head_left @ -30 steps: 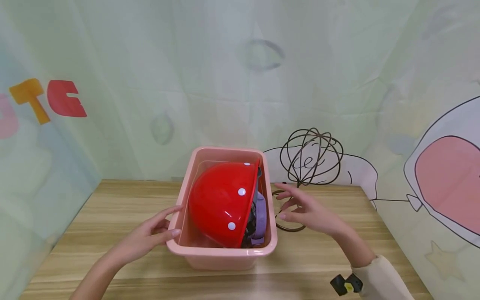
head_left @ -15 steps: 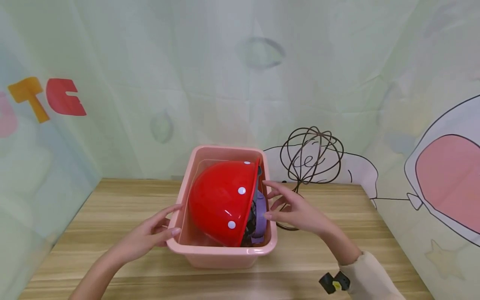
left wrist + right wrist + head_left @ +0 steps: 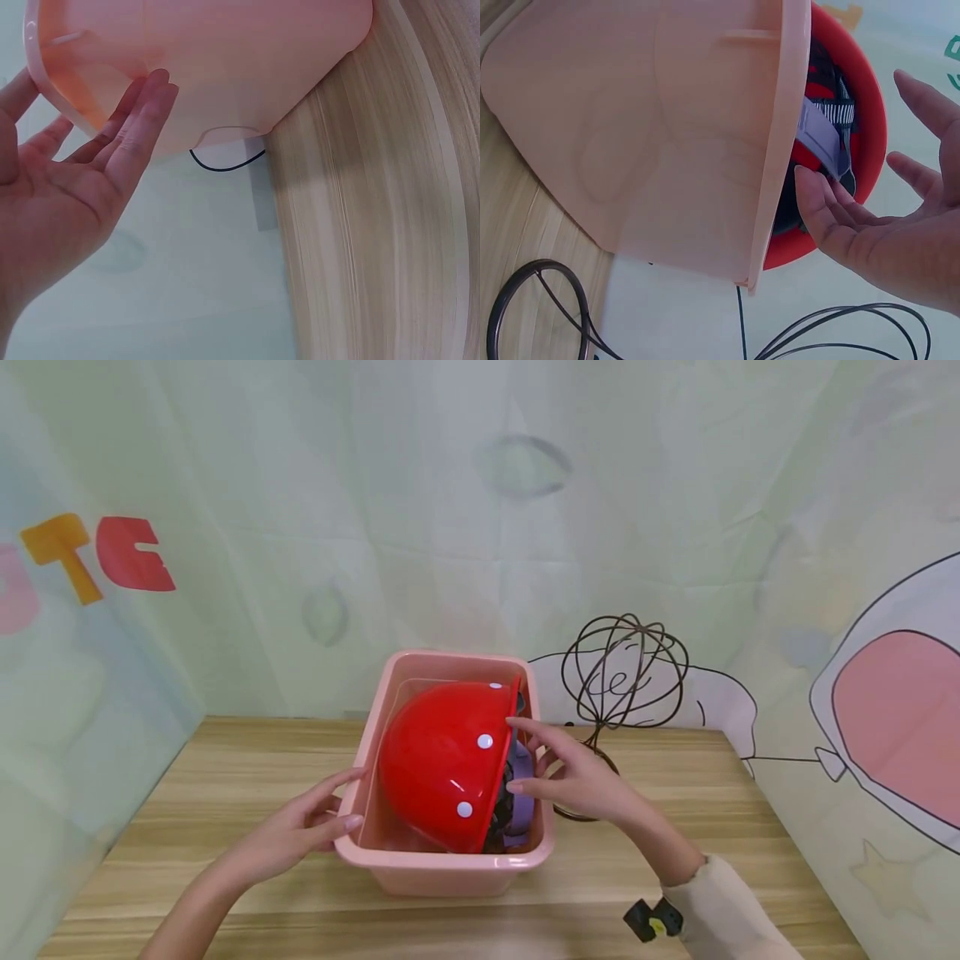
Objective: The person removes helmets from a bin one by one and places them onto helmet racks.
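A red hard hat with white dots lies on its side in a pink plastic bin, its opening turned right. Inside the opening show dark webbing and a purple-grey band. My left hand holds the bin's left rim, thumb and index finger on the edge and the other fingers underneath. In the left wrist view, those fingers lie against the outer wall. Over the bin's right rim, my right hand reaches to the hat's brim with fingers spread. Whether a fingertip touches the brim I cannot tell.
Behind my right hand stands a dark wire stand with a balloon-shaped cage top and a ring base. The wooden table carries the bin. A printed cloth hangs around the back and sides.
My right hand has moved left, from beside the wire stand, across the bin's right rim to the hard hat's opening. The left hand, bin and hat have stayed in place.
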Demonstrator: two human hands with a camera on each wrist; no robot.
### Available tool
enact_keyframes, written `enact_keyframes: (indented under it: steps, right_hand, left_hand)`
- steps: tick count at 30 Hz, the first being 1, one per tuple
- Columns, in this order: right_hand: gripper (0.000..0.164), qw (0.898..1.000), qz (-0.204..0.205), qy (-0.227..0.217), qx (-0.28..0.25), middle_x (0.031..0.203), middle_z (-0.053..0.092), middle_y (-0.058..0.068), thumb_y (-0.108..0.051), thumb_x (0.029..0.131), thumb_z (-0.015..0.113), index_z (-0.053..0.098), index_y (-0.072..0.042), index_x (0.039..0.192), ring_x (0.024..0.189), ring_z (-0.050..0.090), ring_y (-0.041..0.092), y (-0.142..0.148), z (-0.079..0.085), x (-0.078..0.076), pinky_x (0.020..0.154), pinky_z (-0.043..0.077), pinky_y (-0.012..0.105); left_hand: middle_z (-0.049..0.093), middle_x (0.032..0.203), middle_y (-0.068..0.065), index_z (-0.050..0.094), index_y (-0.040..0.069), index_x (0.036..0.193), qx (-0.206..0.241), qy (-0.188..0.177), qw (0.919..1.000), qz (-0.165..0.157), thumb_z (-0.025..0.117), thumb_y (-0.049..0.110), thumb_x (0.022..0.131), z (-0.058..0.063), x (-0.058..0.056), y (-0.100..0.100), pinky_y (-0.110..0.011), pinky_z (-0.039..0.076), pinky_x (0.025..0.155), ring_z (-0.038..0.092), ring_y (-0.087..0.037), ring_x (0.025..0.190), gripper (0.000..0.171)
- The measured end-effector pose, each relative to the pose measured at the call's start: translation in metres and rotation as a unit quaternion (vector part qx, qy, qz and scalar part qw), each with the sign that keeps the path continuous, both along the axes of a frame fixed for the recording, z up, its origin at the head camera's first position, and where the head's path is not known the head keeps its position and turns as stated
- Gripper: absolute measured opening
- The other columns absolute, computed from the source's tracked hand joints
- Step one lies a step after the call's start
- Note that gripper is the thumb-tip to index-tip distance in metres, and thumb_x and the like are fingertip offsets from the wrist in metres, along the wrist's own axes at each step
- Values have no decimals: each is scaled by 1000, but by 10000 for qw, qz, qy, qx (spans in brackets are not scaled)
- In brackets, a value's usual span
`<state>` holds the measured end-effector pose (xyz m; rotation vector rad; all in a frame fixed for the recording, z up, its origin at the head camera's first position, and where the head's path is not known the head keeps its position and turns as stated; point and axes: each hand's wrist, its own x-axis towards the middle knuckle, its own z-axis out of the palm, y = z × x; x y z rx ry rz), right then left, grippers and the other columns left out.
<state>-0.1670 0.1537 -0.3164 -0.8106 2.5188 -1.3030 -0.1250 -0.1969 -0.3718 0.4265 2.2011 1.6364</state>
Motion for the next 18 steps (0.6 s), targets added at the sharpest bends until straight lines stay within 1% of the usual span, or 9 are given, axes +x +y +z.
enact_keyframes:
  steps: [5,10,18]
  right_hand:
    - [70,9999,-73,80,106,110,45,5,-22,79,71,36,-21,139,93,50,22,-3,-1,0,71,52,30]
    - [71,9998,-143,132,46,109,44,7,-21,78,72,36,-20,140,95,47,24,-8,-4,1,70,51,30]
    - [73,9986,-526,21,53,109,44,7,-22,77,73,36,-23,139,93,47,24,-15,-4,3,65,53,29]
  left_hand:
    - [52,111,-25,22,3,143,-14,-16,10000,-9,56,18,91,1,0,1,-35,53,76,56,-33,97,64]
    - [51,113,-26,21,3,143,-16,-29,10000,-48,56,18,92,3,0,1,-35,53,76,55,-35,98,64]
    - [52,111,-25,20,3,143,-43,-17,10000,-71,56,18,92,3,0,1,-35,53,77,56,-33,97,64]
